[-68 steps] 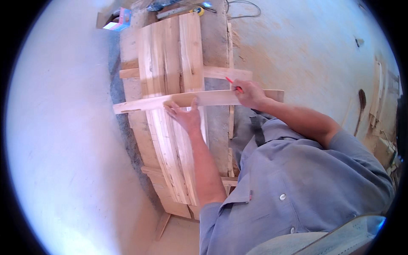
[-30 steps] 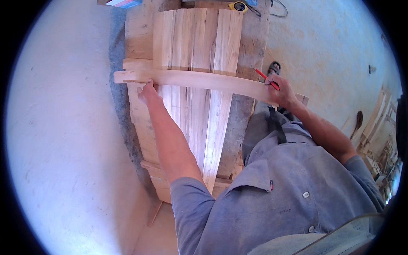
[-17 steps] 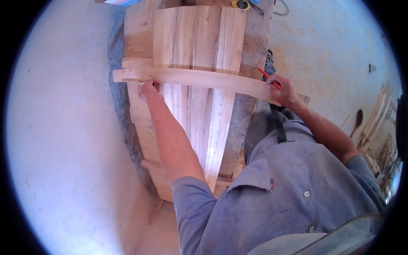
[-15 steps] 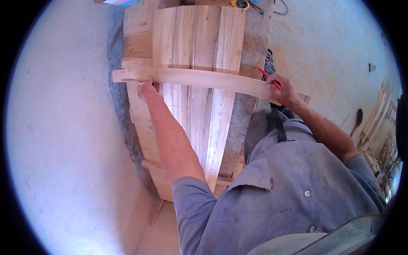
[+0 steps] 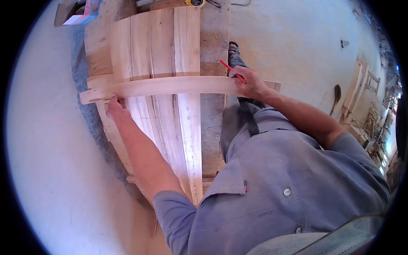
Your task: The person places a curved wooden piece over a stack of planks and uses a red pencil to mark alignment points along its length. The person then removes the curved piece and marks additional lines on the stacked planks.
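A long pale wooden slat (image 5: 178, 86) lies crosswise over a panel of joined boards (image 5: 163, 46) on the workbench. My left hand (image 5: 116, 108) grips the slat's near edge close to its left end, with the thumb showing on top. At the other end, my right hand (image 5: 251, 83) is closed around a red pencil (image 5: 230, 69) and rests against the slat. The pencil's tip points up and away to the left, off the wood. Another piece of wood (image 5: 272, 85) shows past my right hand, under the slat's right end.
A yellow and black tape measure (image 5: 195, 3) lies at the bench's far end. An open cardboard box (image 5: 87, 13) stands far left. On the floor to the right are a brush (image 5: 337, 94) and wood offcuts (image 5: 366, 138). A pale wall (image 5: 42, 140) borders the left side.
The view has swung right, so the bench, slat and both hands appear farther left. Both hands keep their holds, and the slat still lies across the panel.
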`<action>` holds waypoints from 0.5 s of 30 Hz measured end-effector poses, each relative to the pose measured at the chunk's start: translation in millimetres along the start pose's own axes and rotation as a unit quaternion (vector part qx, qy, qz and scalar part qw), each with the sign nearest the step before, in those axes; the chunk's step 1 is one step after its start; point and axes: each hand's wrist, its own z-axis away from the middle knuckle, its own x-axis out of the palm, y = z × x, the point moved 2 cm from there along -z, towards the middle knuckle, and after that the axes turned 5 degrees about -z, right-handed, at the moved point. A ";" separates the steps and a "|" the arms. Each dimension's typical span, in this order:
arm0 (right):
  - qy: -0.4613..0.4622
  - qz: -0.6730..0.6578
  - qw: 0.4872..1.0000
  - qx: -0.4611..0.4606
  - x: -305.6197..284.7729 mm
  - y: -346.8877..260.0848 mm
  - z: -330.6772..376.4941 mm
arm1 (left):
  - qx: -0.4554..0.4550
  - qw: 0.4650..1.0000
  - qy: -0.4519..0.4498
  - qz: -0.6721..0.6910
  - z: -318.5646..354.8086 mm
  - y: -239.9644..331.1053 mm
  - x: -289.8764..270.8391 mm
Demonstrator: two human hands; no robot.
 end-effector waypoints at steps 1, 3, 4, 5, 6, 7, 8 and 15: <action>0.000 0.007 1.000 0.003 -0.9 0.6 0.1 | 0.000 1.000 0.011 -0.007 8.2 3.4 3.4; -0.001 0.014 1.000 -0.002 1.5 -0.3 -0.7 | 0.000 1.000 0.004 0.006 8.6 3.6 -2.1; 0.001 0.016 1.000 -0.009 1.3 -0.2 -1.5 | 0.001 1.000 0.000 0.008 4.7 2.6 -4.3; 0.003 0.020 1.000 -0.014 1.6 -0.2 -1.6 | 0.002 1.000 -0.004 0.009 2.1 1.3 -5.5; 0.003 0.020 1.000 -0.011 1.6 -1.1 -1.5 | 0.001 1.000 -0.001 0.019 -0.1 -0.5 -7.0; 0.002 0.021 1.000 -0.007 1.1 -2.9 -1.7 | 0.000 1.000 0.003 0.029 -2.0 -2.3 -8.9; 0.002 0.021 1.000 -0.004 -0.1 -3.9 -2.4 | -0.001 0.999 0.005 0.040 -1.1 -2.2 -7.8; -0.003 0.010 1.000 0.007 -1.7 1.0 -8.3 | 0.004 0.999 -0.009 0.036 -8.0 -5.4 -8.1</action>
